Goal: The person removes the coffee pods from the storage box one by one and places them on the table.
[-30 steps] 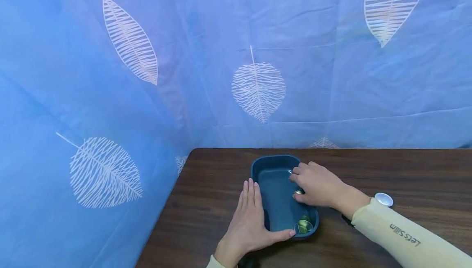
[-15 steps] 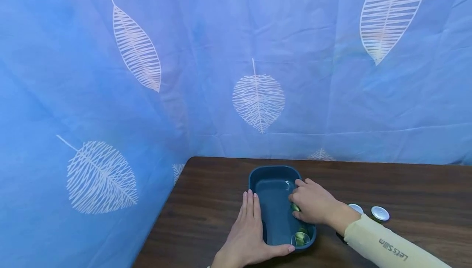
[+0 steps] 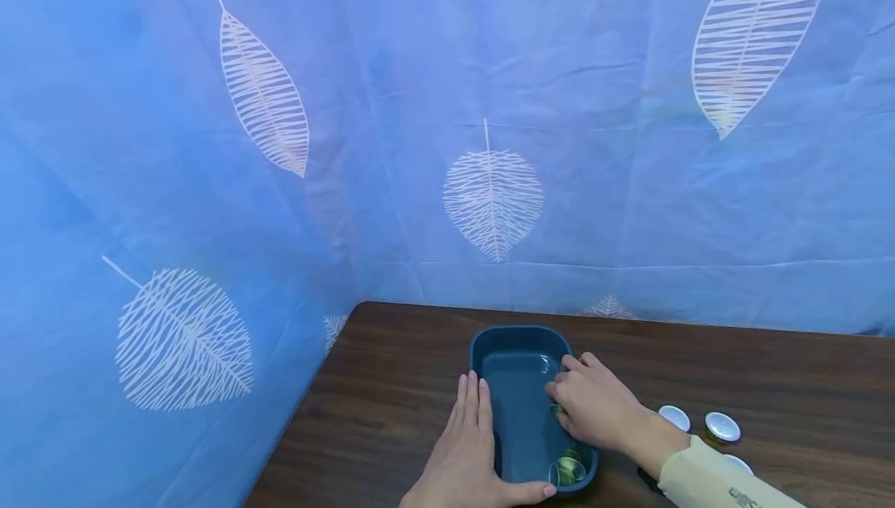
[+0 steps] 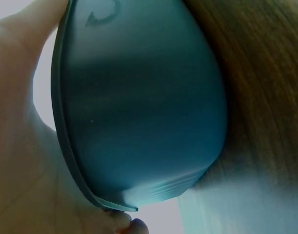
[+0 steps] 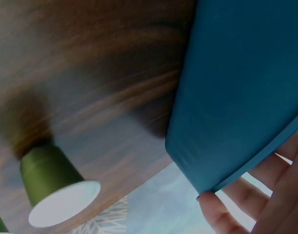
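A blue rectangular tray [image 3: 520, 341] lies on the wooden table. Along its left rim my left hand [image 3: 464, 446] rests with straight fingers, the thumb stretched over the near end. The left wrist view shows the tray's outer wall [image 4: 144, 107] beneath that palm. Reaching over the right rim, my right hand [image 3: 594, 407] pinches a green coffee capsule [image 3: 557, 408] inside the tray by the right wall, mostly hidden by the fingers. Right fingers [image 5: 212, 209] curl over the rim in the right wrist view. Another green capsule [image 3: 569, 469] sits in the tray's near right corner.
Right of the tray stand green capsules with silvery lids, one [image 3: 674, 418] nearer the wrist, one [image 3: 722, 427] farther right, and one [image 3: 738, 463] partly behind the sleeve. A blue leaf-patterned cloth [image 3: 391, 182] hangs behind the dark wooden table [image 3: 391, 353].
The head view has shifted up, so tray and hands sit lower in it. My right hand has turned slightly with its capsule at the right wall. More capsules show beside the sleeve.
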The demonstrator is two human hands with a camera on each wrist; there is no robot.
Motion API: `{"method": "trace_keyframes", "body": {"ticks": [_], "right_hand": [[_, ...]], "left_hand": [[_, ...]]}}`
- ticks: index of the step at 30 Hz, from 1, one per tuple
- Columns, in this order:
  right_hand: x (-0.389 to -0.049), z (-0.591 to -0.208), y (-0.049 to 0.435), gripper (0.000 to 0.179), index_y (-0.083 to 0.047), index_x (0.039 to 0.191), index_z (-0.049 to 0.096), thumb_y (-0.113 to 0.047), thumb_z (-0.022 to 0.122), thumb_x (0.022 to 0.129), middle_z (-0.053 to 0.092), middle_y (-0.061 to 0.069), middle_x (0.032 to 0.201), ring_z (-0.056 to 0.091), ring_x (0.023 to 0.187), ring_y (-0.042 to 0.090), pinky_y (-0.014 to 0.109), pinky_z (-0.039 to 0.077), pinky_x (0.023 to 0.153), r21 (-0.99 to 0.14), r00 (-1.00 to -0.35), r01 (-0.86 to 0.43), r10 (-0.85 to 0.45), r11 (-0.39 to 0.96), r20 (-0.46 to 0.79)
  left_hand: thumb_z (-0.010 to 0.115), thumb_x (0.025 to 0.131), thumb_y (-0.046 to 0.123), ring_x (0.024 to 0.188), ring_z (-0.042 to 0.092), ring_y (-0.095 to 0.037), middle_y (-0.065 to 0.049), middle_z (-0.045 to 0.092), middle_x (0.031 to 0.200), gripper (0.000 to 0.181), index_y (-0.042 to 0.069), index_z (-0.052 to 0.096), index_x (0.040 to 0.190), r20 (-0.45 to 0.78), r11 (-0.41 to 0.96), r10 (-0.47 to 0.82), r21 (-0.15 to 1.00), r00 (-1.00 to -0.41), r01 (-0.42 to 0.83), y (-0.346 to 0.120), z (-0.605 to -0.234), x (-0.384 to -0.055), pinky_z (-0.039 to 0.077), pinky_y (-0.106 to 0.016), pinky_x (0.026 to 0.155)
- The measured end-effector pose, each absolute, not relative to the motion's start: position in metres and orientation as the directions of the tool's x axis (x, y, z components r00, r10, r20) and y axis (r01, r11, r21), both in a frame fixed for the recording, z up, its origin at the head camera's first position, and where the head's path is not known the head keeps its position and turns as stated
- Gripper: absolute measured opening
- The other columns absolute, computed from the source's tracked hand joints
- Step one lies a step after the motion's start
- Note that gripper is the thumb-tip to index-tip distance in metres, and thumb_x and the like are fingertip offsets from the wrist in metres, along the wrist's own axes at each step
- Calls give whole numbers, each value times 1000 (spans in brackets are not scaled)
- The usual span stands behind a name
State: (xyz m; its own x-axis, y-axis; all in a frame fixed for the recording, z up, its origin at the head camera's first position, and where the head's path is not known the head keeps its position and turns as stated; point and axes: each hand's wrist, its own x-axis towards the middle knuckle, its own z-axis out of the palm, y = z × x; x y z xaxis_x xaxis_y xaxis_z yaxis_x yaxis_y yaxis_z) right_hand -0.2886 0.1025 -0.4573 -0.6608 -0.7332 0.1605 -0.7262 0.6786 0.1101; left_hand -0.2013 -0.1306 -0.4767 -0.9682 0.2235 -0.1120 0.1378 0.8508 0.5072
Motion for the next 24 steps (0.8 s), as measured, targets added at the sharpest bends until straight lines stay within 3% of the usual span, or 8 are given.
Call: {"method": "trace_keyframes", "body": {"ticks": [4, 13, 24], "right_hand": [[-286, -459, 101, 16, -17, 100, 81, -27, 87, 89, 78, -3, 87, 58, 88, 19, 48, 50, 85, 92, -690, -705, -710, 703, 143], [-285, -457, 101, 36, -12, 119, 77, -29, 88, 89, 76, -2, 87, 63, 94, 23, 53, 53, 86, 65, -723, -680, -682, 730, 109], [-282, -454, 97, 39, -13, 115, 77, -31, 93, 84, 81, 4, 103, 66, 98, 24, 55, 55, 92, 51, -720, -677, -676, 734, 160]], "left_hand": [[67, 74, 95, 170, 9, -36, -13, -1, 183, 145, 9, 7, 174, -120, 855, 218, 502, -968, 131, -131, -476, -201, 34, -66, 126], [67, 76, 94, 171, 5, -34, -13, -1, 183, 143, 9, 6, 174, -83, 852, 256, 489, -963, 184, -129, -474, -206, 31, -63, 129], [68, 76, 93, 171, 2, -34, -14, -1, 183, 143, 9, 7, 174, -82, 859, 238, 483, -968, 170, -129, -477, -203, 29, -62, 130]]}}
